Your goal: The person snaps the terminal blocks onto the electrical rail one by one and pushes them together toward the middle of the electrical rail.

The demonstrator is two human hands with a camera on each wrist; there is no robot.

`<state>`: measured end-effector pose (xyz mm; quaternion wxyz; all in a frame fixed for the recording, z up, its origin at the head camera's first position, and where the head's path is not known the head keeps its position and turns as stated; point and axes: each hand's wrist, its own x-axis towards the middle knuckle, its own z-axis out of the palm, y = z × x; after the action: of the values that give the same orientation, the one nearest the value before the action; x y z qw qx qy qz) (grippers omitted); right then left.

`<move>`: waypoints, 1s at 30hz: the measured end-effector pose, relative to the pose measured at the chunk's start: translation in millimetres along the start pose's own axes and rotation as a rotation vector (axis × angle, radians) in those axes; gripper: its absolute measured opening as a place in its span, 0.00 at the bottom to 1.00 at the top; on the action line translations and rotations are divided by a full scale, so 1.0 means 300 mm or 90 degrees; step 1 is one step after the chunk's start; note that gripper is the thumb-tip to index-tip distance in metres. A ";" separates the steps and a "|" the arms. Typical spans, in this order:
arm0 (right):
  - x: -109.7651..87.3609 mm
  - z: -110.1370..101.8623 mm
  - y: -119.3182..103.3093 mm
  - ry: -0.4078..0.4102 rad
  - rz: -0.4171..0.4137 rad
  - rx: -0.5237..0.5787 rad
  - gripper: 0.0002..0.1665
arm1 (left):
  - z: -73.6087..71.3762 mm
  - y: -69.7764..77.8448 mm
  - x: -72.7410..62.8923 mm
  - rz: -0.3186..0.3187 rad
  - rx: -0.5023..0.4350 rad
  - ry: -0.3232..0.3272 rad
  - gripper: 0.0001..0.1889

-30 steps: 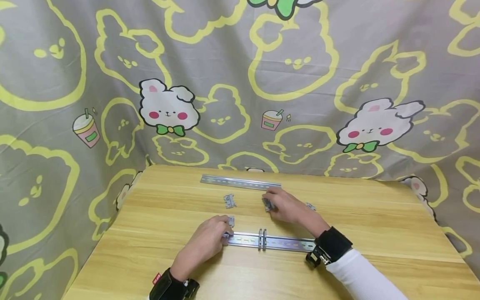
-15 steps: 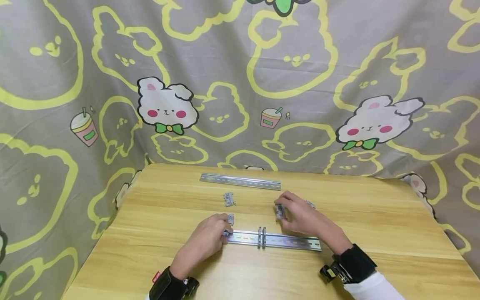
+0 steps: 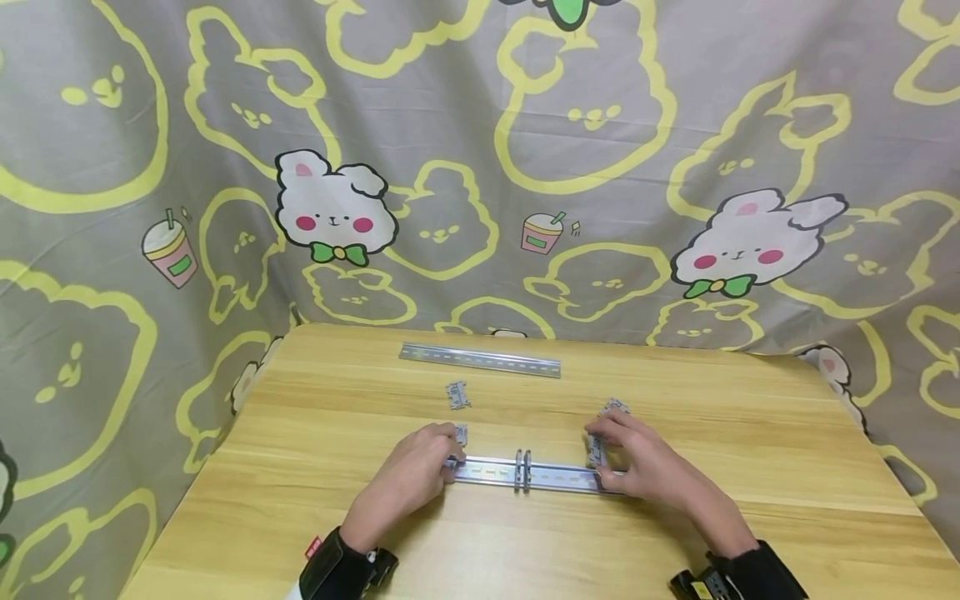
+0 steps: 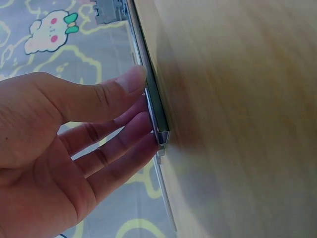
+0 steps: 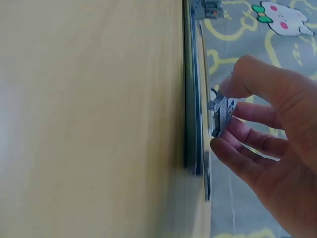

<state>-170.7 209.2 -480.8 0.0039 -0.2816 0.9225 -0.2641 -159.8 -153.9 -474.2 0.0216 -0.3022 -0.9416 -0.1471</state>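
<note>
A slotted metal DIN rail point(image 3: 487, 472) lies across the table, with two thin upright grey pieces point(image 3: 522, 471) standing close together near its middle. My left hand point(image 3: 412, 467) holds the rail's left end; in the left wrist view the thumb lies along the near edge and the fingers point(image 4: 133, 129) touch the far side. Between the thumb and fingertips of my right hand point(image 3: 648, 462) is a grey terminal block point(image 5: 224, 111). It is held at the rail's right part, just beyond it in the right wrist view. Whether block and rail touch, I cannot tell.
Farther back lies a second slotted rail point(image 3: 480, 360). Loose grey terminal blocks rest on the wooden table: one point(image 3: 457, 394) behind, one point(image 3: 461, 434) by my left fingers, one point(image 3: 617, 406) beyond my right hand. A patterned curtain point(image 3: 450, 125) hangs behind the table.
My right hand has carried the terminal block from near the far rail rightward and closer, to the near rail's right part. The left hand stays on the rail's left end.
</note>
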 end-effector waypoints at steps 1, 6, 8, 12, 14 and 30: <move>-0.013 -0.002 0.006 0.004 0.008 0.012 0.32 | 0.000 0.000 0.001 0.001 -0.001 0.000 0.13; -0.068 -0.010 0.037 0.034 -0.003 0.054 0.36 | -0.001 -0.001 0.004 0.001 -0.005 -0.001 0.13; -0.082 -0.015 0.047 0.040 -0.011 0.064 0.37 | -0.001 -0.003 0.004 0.001 -0.005 -0.002 0.13; -0.101 -0.034 0.059 0.046 -0.004 0.066 0.36 | -0.001 -0.004 0.003 0.000 -0.008 -0.003 0.13; -0.105 -0.046 0.063 0.039 0.006 0.074 0.37 | -0.003 -0.004 0.002 -0.003 -0.012 -0.006 0.13; -0.147 -0.088 0.092 -0.045 0.038 0.198 0.33 | -0.006 -0.004 0.003 -0.005 -0.027 -0.016 0.14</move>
<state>-152.1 264.4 -477.8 0.0876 -0.2595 0.8775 -0.3937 -161.2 -155.0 -472.7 0.0029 -0.3009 -0.9396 -0.1630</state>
